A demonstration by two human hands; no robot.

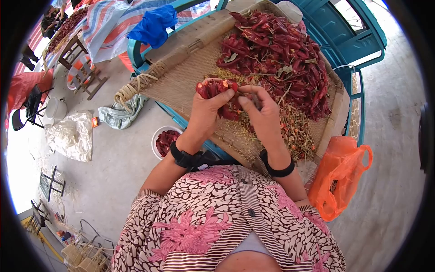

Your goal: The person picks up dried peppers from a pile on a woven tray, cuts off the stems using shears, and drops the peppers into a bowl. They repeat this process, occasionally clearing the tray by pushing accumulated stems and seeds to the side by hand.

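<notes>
My left hand (209, 106) is wrapped round a bunch of dried red chilies (229, 110), some with orange cut ends showing. Close beside it, my right hand (262, 109) has thumb and forefinger pinched at the bunch's right side; what lies between the fingertips is too small to make out. Both hands are above a woven tray (186, 81). A large pile of dried red chilies (281, 50) covers the tray's far right part. Stems and yellowish seeds (294, 131) are scattered nearer, right of and beneath my right hand.
A white bowl of red chili pieces (166, 142) stands below the tray's left edge. An orange plastic bag (337, 177) hangs at the right. A blue bag (155, 26) sits at the far left corner. Teal metal framing (358, 86) surrounds the tray. Another person is partly visible at upper left.
</notes>
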